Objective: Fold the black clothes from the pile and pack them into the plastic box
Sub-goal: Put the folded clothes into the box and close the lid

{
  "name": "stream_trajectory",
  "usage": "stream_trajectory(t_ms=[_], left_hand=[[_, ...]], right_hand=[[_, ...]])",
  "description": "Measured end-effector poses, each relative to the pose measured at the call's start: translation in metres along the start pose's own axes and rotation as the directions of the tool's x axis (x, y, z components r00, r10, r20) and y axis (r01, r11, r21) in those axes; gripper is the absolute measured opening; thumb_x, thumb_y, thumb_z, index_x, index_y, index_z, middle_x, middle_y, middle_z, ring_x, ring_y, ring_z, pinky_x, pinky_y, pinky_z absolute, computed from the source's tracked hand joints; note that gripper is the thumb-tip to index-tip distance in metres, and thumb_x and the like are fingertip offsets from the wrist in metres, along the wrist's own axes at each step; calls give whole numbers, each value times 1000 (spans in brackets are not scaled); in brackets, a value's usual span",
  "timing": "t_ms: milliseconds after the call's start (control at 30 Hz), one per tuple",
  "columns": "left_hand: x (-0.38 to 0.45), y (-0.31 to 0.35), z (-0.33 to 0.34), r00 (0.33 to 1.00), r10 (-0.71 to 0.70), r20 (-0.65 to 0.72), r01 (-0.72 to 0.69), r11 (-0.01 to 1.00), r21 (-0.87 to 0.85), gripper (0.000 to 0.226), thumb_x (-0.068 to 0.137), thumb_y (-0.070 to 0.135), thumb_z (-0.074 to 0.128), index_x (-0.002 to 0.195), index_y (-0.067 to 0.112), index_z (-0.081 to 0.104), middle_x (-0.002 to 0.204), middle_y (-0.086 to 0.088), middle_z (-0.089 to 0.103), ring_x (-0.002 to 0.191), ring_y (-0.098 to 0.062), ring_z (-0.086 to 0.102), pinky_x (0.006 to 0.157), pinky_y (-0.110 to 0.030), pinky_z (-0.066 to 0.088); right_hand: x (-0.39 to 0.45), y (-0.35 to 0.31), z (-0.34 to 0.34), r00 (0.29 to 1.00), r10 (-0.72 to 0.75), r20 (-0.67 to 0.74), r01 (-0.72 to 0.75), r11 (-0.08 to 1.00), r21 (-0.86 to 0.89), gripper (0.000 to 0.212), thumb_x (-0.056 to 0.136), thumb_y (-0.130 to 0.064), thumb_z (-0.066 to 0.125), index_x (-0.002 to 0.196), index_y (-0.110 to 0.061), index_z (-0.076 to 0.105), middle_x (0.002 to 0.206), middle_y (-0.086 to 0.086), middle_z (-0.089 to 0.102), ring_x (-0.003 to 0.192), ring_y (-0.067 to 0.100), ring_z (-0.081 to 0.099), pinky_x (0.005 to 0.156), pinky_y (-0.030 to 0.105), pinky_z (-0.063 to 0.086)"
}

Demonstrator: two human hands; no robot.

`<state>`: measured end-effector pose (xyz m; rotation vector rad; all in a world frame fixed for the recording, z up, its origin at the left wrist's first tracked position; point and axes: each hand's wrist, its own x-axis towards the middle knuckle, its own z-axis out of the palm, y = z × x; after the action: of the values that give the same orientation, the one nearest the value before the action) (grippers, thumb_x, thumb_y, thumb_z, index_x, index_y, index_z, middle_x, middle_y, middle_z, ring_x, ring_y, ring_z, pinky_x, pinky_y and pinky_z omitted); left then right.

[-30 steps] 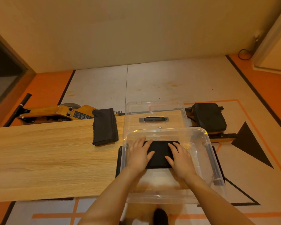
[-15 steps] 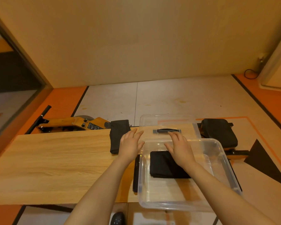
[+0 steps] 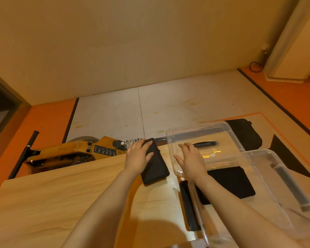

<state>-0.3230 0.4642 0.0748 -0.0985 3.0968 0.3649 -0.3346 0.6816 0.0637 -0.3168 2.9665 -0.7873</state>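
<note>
Left hand flat on folded black cloth at far edge of table, fingers straight, thumb over its right side, nothing gripped yet. Right hand relaxed and empty, over near-left corner of clear lid. Plastic box at right, overhanging table edge, 1 folded black piece already on its floor. Risks: fold springing open if lifted 1-handed from the top; cloth sliding off the far edge if pushed; box tipping under a hard press on the overhang; lid knocked by right hand.
</note>
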Motion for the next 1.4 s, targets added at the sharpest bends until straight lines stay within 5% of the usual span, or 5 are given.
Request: stream_trajectory(t_ms=[367,633,1000,1400], left_hand=[[67,-91,26,963,226,145,-236,970,55,51,98,43,44,147,35,32,158,-1,24,144,-25,20,118,-44,12],[105,-103,63,855,371,361,-427,900,87,60,95,51,46,149,40,22,162,-3,4,148,-26,2,118,-48,5],[126,-113,90,749,371,549,-357,924,-138,73,89,65,45,148,50,5,161,0,0,146,-29,4,115,-52,22],[80,-121,90,855,186,484,-128,980,-152,70,90,61,47,148,50,10,161,0,2,144,-32,7,116,-49,21]], right_hand=[[7,-67,96,964,265,-16,-264,962,68,52,98,-44,49,144,-20,41,146,6,41,132,22,39,108,38,38],[-1,-87,158,926,377,0,-376,926,19,65,96,-53,48,152,-25,30,160,12,17,147,29,17,117,47,20],[-1,-66,181,912,382,149,-380,924,-42,78,95,-59,41,155,-35,-4,162,9,7,148,28,12,117,47,25],[6,-47,154,909,186,372,-162,982,-94,83,93,-57,49,155,-34,-2,161,13,9,143,31,16,116,42,23]])
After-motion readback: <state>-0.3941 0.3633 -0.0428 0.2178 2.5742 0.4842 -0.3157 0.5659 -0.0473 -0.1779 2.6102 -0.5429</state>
